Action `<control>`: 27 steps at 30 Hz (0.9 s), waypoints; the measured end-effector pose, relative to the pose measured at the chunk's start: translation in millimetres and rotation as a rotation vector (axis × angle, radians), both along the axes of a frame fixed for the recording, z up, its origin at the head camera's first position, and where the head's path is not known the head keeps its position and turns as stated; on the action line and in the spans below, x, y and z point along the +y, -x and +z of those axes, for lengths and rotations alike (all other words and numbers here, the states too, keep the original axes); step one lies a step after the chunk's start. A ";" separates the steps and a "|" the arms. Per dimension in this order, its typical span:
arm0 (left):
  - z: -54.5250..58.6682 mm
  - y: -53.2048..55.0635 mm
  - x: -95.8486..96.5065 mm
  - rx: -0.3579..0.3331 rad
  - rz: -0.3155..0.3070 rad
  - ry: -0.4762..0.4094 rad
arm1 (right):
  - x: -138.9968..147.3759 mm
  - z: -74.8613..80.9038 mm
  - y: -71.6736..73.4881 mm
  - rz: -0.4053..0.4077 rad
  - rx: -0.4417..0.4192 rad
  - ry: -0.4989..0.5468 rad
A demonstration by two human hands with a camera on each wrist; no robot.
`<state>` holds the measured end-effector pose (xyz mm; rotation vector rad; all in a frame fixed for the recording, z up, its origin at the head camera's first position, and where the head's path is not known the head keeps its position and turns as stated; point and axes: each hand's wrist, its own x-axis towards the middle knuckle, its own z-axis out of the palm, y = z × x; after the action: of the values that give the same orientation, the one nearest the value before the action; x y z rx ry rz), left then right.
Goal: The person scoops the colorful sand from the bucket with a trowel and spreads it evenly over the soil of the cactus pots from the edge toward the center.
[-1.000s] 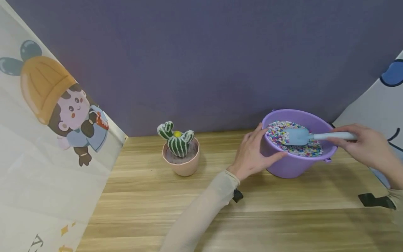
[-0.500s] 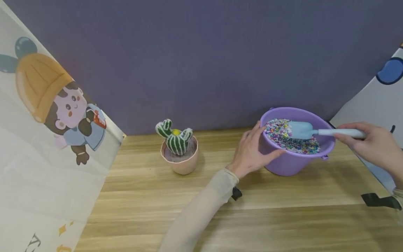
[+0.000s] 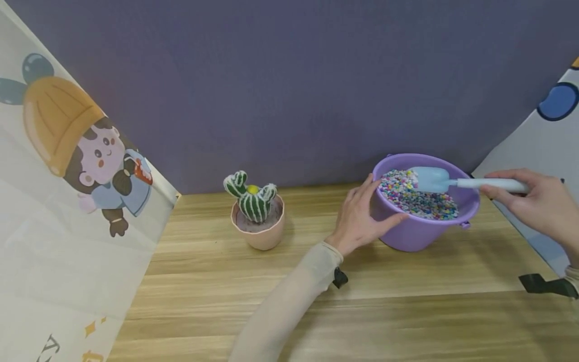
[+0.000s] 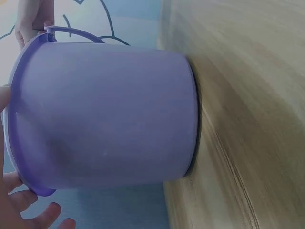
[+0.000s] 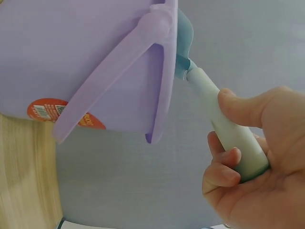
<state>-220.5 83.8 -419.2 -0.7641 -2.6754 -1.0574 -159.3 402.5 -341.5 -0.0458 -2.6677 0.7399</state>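
At the right of the head view, a purple bucket stands on the table, partly filled with small multicoloured beads. My left hand holds its near-left rim, thumb and fingers spread along the edge. My right hand grips a hand trowel by its pale handle. The light blue blade is over the beads, tip toward the left, with some beads at the tip. In the right wrist view, thumb and fingers curl round the trowel handle; the rim hides part of the blade.
A cactus in a pink pot stands left of the bucket on the wooden table. A dark panel rises behind. Printed white panels flank both sides. The bucket handle hangs down its side.
The trowel has risen from among the beads and shifted toward the back and right with my right hand. My left hand keeps its hold on the bucket rim.
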 end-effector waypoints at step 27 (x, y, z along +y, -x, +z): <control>-4.2 -6.6 -7.7 0.054 0.016 -0.059 | -20.3 6.3 -6.1 0.017 -0.005 0.031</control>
<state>-213.9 76.1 -423.3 -0.7476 -2.5893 -1.0899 -153.2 382.2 -335.2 -0.0329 -2.6646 0.7880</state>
